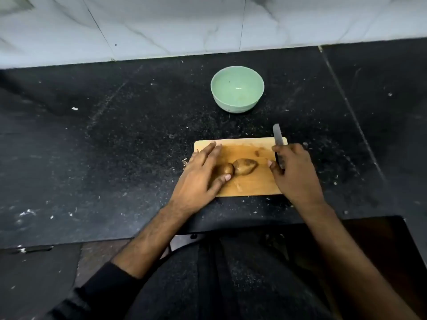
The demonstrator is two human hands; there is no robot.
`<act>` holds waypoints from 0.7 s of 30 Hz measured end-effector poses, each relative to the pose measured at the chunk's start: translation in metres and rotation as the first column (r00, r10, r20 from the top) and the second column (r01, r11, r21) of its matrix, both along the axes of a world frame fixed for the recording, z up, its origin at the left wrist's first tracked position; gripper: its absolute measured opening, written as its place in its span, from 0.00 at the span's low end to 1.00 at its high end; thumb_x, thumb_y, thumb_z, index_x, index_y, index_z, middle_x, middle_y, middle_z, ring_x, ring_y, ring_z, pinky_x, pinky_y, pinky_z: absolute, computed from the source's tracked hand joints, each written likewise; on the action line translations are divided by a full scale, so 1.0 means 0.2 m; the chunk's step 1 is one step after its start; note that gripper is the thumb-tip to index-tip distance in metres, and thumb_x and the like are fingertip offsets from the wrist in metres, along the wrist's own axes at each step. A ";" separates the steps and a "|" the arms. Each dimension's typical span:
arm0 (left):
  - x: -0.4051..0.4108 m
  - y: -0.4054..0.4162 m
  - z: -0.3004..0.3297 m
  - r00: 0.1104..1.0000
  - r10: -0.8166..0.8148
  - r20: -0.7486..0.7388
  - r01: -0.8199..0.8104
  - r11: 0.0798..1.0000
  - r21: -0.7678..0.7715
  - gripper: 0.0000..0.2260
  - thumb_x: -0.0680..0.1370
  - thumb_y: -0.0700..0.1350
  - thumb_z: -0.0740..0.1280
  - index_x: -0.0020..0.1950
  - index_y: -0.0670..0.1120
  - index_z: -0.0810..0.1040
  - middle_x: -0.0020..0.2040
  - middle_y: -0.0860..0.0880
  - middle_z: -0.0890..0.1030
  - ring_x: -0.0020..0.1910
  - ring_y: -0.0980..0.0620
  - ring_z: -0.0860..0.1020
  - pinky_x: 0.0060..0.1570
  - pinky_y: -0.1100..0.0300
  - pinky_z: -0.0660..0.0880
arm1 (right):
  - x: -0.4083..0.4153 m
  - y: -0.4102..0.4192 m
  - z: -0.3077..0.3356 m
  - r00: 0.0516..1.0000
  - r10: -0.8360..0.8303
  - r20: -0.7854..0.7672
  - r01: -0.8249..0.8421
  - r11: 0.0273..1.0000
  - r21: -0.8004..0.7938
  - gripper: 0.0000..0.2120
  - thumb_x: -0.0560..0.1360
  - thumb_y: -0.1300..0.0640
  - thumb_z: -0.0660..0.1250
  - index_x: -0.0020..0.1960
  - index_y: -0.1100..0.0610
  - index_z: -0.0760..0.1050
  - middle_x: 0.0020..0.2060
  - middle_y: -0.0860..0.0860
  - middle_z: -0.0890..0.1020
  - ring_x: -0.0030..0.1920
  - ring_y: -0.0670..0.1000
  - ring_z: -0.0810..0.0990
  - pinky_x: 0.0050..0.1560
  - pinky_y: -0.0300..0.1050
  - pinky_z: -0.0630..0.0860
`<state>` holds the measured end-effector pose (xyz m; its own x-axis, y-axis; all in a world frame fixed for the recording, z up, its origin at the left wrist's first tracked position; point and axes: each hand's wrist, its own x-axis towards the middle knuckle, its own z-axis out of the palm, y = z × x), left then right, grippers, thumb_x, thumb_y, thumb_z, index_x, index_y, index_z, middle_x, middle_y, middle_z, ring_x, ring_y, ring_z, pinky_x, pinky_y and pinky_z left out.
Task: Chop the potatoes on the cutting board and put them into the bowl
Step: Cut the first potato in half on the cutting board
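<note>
Gripping knife (278,144) (right hand (293,174)) beside potatoes (245,166)

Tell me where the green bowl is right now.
In the head view the green bowl sits empty on the black counter, beyond the far edge of the cutting board and short of the white tiled wall.

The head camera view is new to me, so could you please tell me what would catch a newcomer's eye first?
The pale green round bowl stands out on the speckled black stone counter, beyond the board. Nearer, two brown unpeeled potatoes lie side by side on the light wooden cutting board. The left hand rests over the smaller potato, and the right hand grips a grey-bladed knife.
</note>
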<state>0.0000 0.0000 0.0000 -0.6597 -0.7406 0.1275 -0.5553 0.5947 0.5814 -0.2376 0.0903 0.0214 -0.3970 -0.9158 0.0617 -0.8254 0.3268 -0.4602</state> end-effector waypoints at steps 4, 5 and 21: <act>-0.02 -0.01 -0.01 0.997 -0.058 0.050 0.058 0.998 -0.005 0.30 0.80 0.61 0.63 0.76 0.44 0.69 0.69 0.46 0.74 0.69 0.47 0.71 0.74 0.47 0.64 | -0.01 0.01 -0.02 0.999 -0.046 -0.014 0.047 0.990 0.133 0.28 0.77 0.54 0.72 0.75 0.55 0.69 0.61 0.58 0.71 0.61 0.61 0.70 0.61 0.60 0.74; -0.03 -0.01 -0.02 0.996 -0.065 0.058 0.066 0.998 -0.004 0.30 0.79 0.61 0.65 0.75 0.44 0.70 0.66 0.47 0.75 0.66 0.47 0.72 0.72 0.48 0.65 | -0.01 0.01 -0.02 0.999 -0.051 0.006 0.049 0.987 0.153 0.28 0.78 0.56 0.72 0.76 0.55 0.67 0.62 0.58 0.71 0.62 0.61 0.70 0.61 0.59 0.74; -0.05 -0.02 -0.10 0.995 0.049 -0.092 -0.031 0.981 0.190 0.31 0.78 0.53 0.72 0.78 0.45 0.66 0.59 0.50 0.75 0.59 0.52 0.74 0.62 0.53 0.74 | 0.05 -0.01 -0.03 0.973 -0.111 0.204 0.121 0.992 -0.034 0.19 0.71 0.66 0.70 0.61 0.59 0.78 0.44 0.50 0.82 0.44 0.54 0.80 0.49 0.48 0.79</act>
<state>-0.0102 -0.0038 -0.0191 -0.6206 -0.7828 0.0443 -0.5128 0.4480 0.7323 -0.2283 0.0880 0.0158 -0.5087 -0.8609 0.0099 -0.6717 0.3897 -0.6300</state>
